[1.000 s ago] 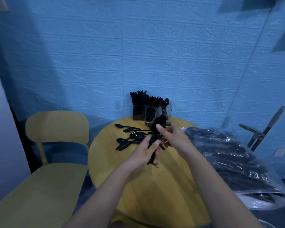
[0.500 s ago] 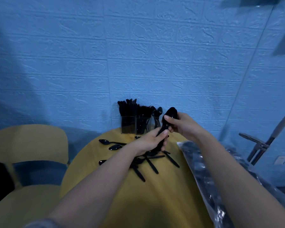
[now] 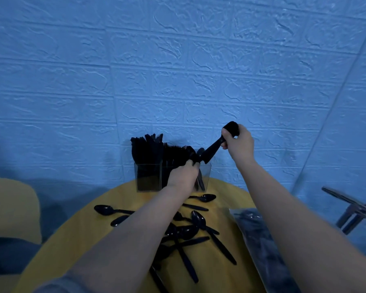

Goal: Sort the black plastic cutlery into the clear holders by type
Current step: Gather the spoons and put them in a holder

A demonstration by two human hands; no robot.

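1. Spoons, a stacked black bundle (image 3: pixel 215 150), held in the air between both hands above the far edge of the round yellow table (image 3: pixel 106 246). We read the long axis as a diagonal: bowl end high and to the right, handle end low and to the left, pointing down toward the clear holders (image 3: pixel 149 176).
2. Right hand (image 3: pixel 238 144): fingers and thumb curled around the bowl end of the bundle, the black bowls showing above the knuckles.
3. Left hand (image 3: pixel 183 175): fingers curled around the handle end, right at the rim of the rightmost holder. We cannot tell whether the handle tips are already inside it.
4. Holders stand side by side against the blue textured wall (image 3: pixel 178 70). The left one is packed with upright black knives (image 3: pixel 147 149); the next holds forks (image 3: pixel 175 151), tines up; the right one shows only a few handles.
5. Loose spoons (image 3: pixel 190 231) lie scattered flat on the table under the left forearm, handles crossing in several directions.
6. Clear plastic bag (image 3: pixel 260 240) of more black cutlery lies at the table's right edge, beneath the right forearm.
7. Yellow chair (image 3: pixel 9 208) at far left.
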